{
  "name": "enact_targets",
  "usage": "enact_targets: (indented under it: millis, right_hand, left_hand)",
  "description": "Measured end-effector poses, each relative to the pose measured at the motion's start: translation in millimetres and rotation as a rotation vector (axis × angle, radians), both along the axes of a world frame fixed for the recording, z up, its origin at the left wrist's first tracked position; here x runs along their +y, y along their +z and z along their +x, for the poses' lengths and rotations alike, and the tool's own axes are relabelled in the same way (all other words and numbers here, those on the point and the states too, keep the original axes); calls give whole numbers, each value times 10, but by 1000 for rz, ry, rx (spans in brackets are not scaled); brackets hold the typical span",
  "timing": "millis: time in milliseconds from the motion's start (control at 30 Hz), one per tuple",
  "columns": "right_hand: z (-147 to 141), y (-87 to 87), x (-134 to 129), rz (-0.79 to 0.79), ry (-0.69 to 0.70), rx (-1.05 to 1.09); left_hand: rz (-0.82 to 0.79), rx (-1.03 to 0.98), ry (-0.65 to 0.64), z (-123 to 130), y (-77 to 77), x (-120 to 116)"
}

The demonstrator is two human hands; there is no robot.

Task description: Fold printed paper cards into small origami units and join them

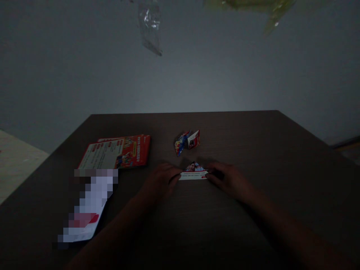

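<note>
A small sheet of printed paper [194, 175] lies on the table in front of me, folded to a peak with a picture on it above a white strip with printed lines. My left hand [163, 180] has its fingers closed at the paper's left end. At the right end, the thumb and index finger of my right hand [225, 178] pinch the corner. Just beyond the paper sits a folded piece of printed paper [182, 142] in blue, red and yellow, touching or beside a white and red folded part [194, 140].
A stack of red and white printed cards or booklets [132, 152] lies at the left of the dark wooden table [239, 138]. Nearer me is a flat lit object, perhaps a phone [87, 230], its face mostly pixelated. Clear plastic [150, 26] hangs on the wall behind.
</note>
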State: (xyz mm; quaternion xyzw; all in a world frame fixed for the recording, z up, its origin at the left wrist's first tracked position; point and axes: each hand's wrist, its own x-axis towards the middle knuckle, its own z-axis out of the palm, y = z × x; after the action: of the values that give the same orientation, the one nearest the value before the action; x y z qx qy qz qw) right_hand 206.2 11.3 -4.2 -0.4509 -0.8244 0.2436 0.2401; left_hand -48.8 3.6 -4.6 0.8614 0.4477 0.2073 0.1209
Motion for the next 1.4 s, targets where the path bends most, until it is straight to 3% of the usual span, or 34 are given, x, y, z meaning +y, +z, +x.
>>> enact_targets:
  millis: [833, 1133, 1400]
  right_hand:
    - [-27, 17, -17, 77, 76, -145]
    - [-148, -4, -152, 261, 119, -322]
    - [-312, 13, -224, 294, 148, -362]
  left_hand:
    - [-56, 141, 3, 28, 29, -16]
    - [-16, 137, -3, 55, 38, -42]
    - [-3, 142, -3, 67, 30, -41]
